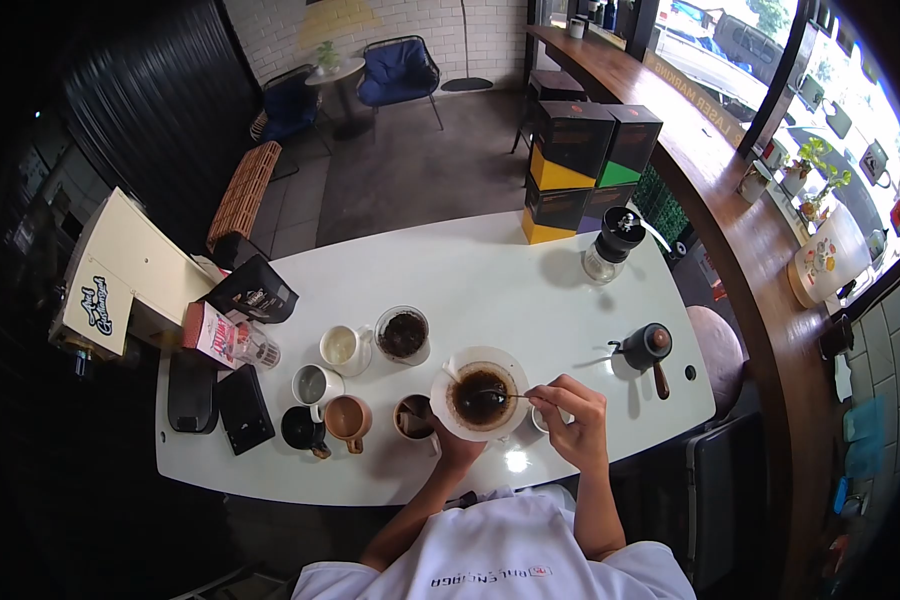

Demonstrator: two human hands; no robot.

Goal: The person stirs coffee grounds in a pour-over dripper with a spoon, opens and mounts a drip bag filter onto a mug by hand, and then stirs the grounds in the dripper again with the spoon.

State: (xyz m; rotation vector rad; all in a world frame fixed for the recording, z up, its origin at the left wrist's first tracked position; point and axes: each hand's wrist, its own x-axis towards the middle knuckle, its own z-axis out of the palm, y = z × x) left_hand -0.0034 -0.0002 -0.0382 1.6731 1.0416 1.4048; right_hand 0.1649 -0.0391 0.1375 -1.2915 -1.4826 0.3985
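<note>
A coffee dripper lined with a pale paper filter stands near the table's front edge, dark wet coffee grounds inside it. My left hand is closed at its lower left side, the fingertips partly hidden under the rim. In my right hand is a thin spoon, pinched by its handle, with its tip in the coffee. A white cup shows partly behind my right hand. Close to my left hand stands a mug with something dark inside.
Left of the dripper are a glass of dark grounds, a white mug, a tan mug and a black mug. A kettle and a grinder stand right. Boxes are stacked at the far edge.
</note>
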